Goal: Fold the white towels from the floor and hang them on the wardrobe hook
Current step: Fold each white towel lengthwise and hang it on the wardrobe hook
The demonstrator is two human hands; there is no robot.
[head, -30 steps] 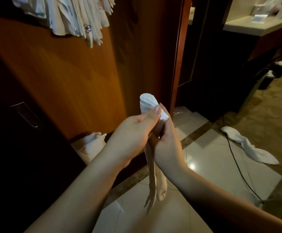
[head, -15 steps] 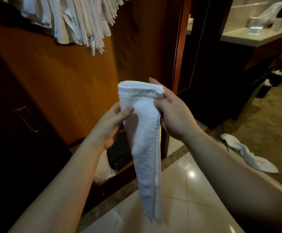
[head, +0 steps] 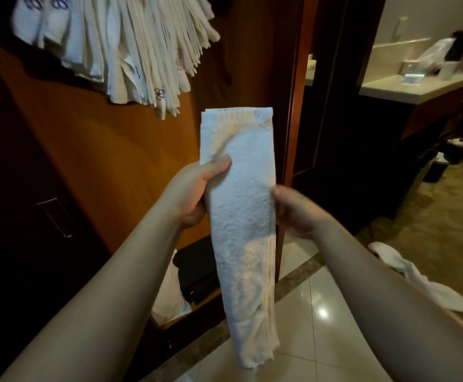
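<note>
A white towel (head: 241,205), folded into a long narrow strip, hangs upright in front of me. My left hand (head: 189,194) grips its left edge, thumb pressed on the front. My right hand (head: 296,213) holds the right edge a little lower, fingers behind the cloth. Several folded white towels (head: 131,48) hang in a bunch on the wooden wardrobe door (head: 109,161) at the upper left; the hook itself is hidden. Another white towel (head: 418,279) lies crumpled on the floor at the right.
The wardrobe's dark door with a metal handle (head: 56,216) is at the left. A white bag (head: 169,296) and a black box (head: 197,274) sit in the wardrobe's bottom. A counter (head: 418,86) stands at the back right, dark bins (head: 437,166) below it.
The towel has been raised and spread flat into a wide strip. My right hand slid down from the top corner to the right edge. The view tilted up toward the hanging towels.
</note>
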